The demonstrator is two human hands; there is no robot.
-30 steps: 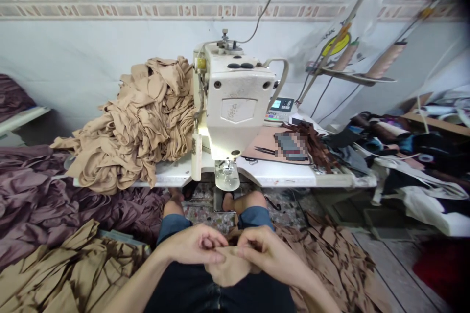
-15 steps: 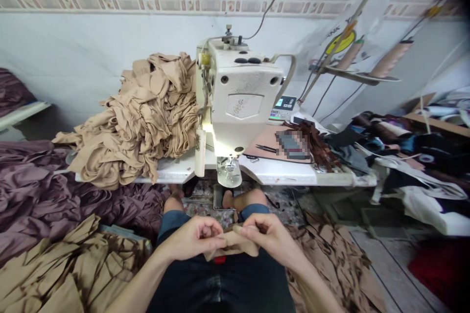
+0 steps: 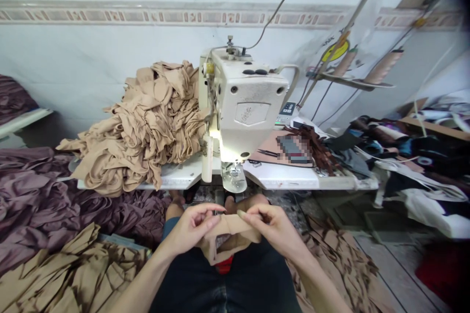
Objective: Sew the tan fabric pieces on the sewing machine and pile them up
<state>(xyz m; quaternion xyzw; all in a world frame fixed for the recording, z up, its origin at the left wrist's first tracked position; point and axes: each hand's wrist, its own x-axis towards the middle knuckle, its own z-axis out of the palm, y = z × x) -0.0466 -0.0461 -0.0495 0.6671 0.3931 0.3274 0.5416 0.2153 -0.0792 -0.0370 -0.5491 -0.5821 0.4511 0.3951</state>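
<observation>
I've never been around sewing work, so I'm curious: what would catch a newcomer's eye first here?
Probably the bulky off-white sewing machine, brightly lit along its lower edge, standing on the white table. Left of it rises a big crumpled heap of tan fabric. Nearer, the left hand and right hand hold a loop of tan cloth between them.

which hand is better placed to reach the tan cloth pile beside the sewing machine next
Probably the left hand: it is nearer the tan cloth pile than the right hand. Both pinch the tan fabric loop, though, so the left would have to let go first.
</observation>
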